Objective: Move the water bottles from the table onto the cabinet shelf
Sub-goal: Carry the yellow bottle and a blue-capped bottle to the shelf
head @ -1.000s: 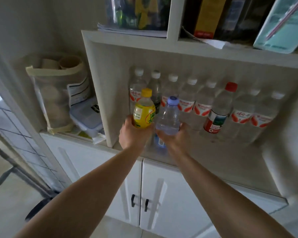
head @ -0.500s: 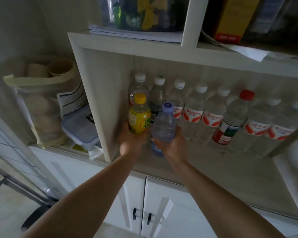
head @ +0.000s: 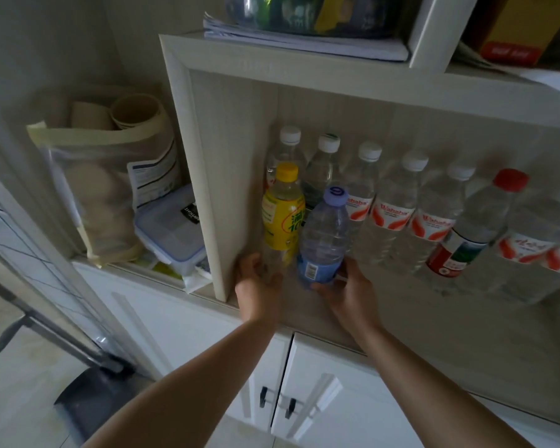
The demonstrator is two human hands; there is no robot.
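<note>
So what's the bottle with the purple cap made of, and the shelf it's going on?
The bottle looks like thin clear plastic: you can see through it, and it has ribs and glossy highlights. The shelf looks like pale wood-grain board, matte with faint streaks; real wood or laminate, I can't tell.

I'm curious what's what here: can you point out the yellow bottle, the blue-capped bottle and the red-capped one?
yellow bottle (head: 283, 223), head view, on its label.
blue-capped bottle (head: 324, 234), head view, clear body.
red-capped bottle (head: 510, 180), head view, its cap.
</note>
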